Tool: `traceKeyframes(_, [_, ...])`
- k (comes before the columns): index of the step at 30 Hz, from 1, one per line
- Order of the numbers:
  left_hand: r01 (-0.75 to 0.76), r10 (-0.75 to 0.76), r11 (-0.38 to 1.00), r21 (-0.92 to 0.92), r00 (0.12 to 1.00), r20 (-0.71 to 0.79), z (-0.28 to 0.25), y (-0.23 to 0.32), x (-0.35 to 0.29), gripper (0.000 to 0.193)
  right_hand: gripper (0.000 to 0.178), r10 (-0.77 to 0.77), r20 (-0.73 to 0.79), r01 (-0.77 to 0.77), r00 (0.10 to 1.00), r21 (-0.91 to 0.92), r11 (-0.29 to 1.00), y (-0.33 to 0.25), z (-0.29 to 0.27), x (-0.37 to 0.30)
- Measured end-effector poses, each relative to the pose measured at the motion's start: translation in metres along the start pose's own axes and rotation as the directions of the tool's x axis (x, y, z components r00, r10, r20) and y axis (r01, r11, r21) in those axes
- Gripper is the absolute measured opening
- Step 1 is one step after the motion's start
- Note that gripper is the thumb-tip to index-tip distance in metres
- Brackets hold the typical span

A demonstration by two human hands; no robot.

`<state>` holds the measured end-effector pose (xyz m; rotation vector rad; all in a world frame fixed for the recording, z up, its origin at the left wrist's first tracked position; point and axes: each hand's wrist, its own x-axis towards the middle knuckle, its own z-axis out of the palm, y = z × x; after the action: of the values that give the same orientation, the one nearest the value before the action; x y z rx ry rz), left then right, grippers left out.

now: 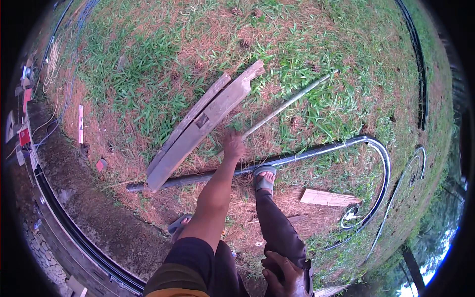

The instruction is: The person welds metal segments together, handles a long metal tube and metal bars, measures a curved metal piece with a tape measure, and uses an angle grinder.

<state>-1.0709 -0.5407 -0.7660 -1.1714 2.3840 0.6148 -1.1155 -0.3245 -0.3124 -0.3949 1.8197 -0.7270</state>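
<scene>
My left hand (233, 145) reaches down to the ground, its fingers closed around the near end of a thin pole (292, 101). The pole slants away to the far right over the grass. Just left of that hand lies a weathered wooden beam (213, 116) with a square notch cut in it. A narrower grey plank (190, 116) runs along the beam's far side. On my right knee rests my right hand (283, 273), holding nothing, its fingers spread over the dark trouser leg.
A black pipe (311, 153) crosses beside my sandaled foot (265, 177), passes under the beam and curves back at the right. A short pale board (329, 198) lies inside that curve. Bare soil (94, 203) slopes at the left beside black pipes (74, 230). Pine cones (244, 43) dot the grass.
</scene>
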Motion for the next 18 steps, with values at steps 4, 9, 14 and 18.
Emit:
traceKeyframes(4, [-0.003, 0.014, 0.878, -0.478, 1.0, 0.021, -0.044, 0.024, -0.068, 0.032, 0.037, -0.054, -0.057, 0.049, 0.997, -0.086, 0.995, -0.01, 0.001, 0.012])
traceKeyframes(9, [0.166, -0.171, 0.757, -0.632, 0.984, 0.054, -0.146, 0.059, -0.207, 0.039, 0.034, -0.028, -0.023, 0.028, 0.999, 0.026, 0.999, 0.029, 0.006, 0.01])
traceKeyframes(14, [0.267, -0.253, 0.57, -0.777, 0.957, 0.143, -0.216, 0.032, -0.353, 0.053, 0.032, 0.19, 0.074, -0.203, 0.979, 0.26, 0.944, 0.024, 0.014, 0.008])
traceKeyframes(18, [0.227, -0.456, 0.548, -0.805, 0.888, -0.06, -0.299, 0.013, -0.428, 0.04, 0.059, 0.03, 0.191, -0.106, 0.981, 0.404, 0.909, -0.013, 0.033, 0.025])
